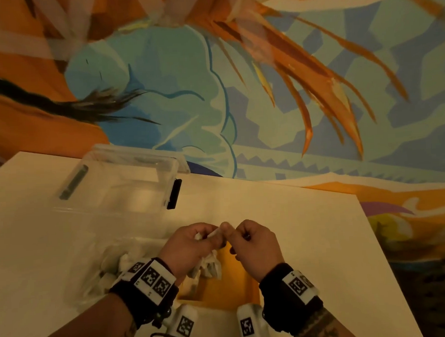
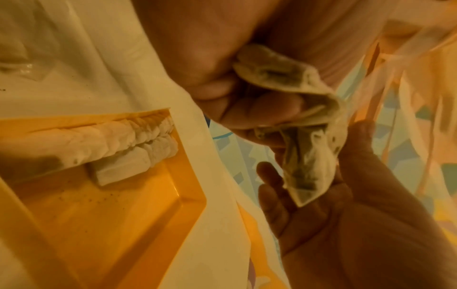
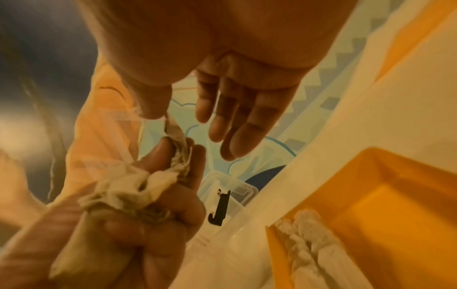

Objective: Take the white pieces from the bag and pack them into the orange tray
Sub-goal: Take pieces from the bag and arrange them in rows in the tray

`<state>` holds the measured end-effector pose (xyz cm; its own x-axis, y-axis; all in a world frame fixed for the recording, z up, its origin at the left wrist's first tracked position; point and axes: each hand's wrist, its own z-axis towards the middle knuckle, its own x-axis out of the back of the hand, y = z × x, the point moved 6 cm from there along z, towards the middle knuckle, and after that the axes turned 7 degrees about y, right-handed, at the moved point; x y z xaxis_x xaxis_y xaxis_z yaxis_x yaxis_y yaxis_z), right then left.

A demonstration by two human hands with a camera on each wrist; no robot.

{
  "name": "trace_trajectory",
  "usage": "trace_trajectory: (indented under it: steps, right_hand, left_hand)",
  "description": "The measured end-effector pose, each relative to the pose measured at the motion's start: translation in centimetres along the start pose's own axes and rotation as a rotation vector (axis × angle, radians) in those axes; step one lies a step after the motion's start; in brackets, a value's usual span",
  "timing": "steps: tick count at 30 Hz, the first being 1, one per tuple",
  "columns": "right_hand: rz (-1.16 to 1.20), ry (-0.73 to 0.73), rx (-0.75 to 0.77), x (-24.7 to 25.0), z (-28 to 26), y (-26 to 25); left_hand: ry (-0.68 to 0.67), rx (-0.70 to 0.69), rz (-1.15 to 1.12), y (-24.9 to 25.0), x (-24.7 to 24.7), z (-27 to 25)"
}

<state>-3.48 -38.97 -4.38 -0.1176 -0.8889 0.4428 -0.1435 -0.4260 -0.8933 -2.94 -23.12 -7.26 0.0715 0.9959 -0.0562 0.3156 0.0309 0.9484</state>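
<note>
Over the orange tray (image 1: pixel 237 278), near the front edge of the counter (image 1: pixel 297 241), a crumpled wad of white wrapping (image 2: pixel 314 135) is held up between both hands. It's clutched by the left hand (image 1: pixel 192 244), whose fingers (image 3: pixel 158 213) are curled round the bunched lower part, while the top corner is pinched by the right hand (image 1: pixel 256 246) between thumb and forefinger; the other right fingers (image 3: pixel 237 125) are seen hanging loose and fairly straight in the right wrist view. The wad is drawn out roughly up-and-down in the wrist views, the thin twisted end pointing at the right thumb and the fat end down in the left palm. It looks like soft, creased tissue or thin plastic, off-white with darker greenish patches showing through the folds. What's inside can't be made out.

One white piece (image 2: pixel 118 144) is already lying in the tray, pushed against a corner wall. It's a plaster-looking cast of two rows of teeth, closed together, with its long axis running along that wall and a blocky base underneath. The surface is matte, chalky and ridged.

More crumpled white stuff in a clear bag (image 1: pixel 110 261) is seen left of the tray, beside the left wrist. Further back on the counter, a clear plastic box (image 1: pixel 129 183) with a black latch (image 1: pixel 174 194) is seen, well apart from the hands.
</note>
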Motion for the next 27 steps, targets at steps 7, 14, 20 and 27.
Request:
trace_trajectory:
  steps: [7, 14, 20, 27]
  right_hand:
    - [0.078, 0.012, 0.058, -0.6, -0.1, -0.4]
    - [-0.031, -0.010, 0.182, -0.5, 0.7, -1.3]
    - [-0.048, -0.069, 0.215, -1.3, 1.1, -1.7]
    - [-0.034, -0.095, 0.057, -3.0, 1.3, 1.8]
  left_hand:
    - [0.033, 0.013, 0.000, -0.7, 0.8, 0.0]
    - [0.084, -0.030, 0.207, -1.3, 2.1, 1.1]
    - [0.043, -0.083, 0.293, -0.9, 1.9, 1.4]
    - [0.080, -0.044, 0.254, -2.1, 3.1, 2.0]
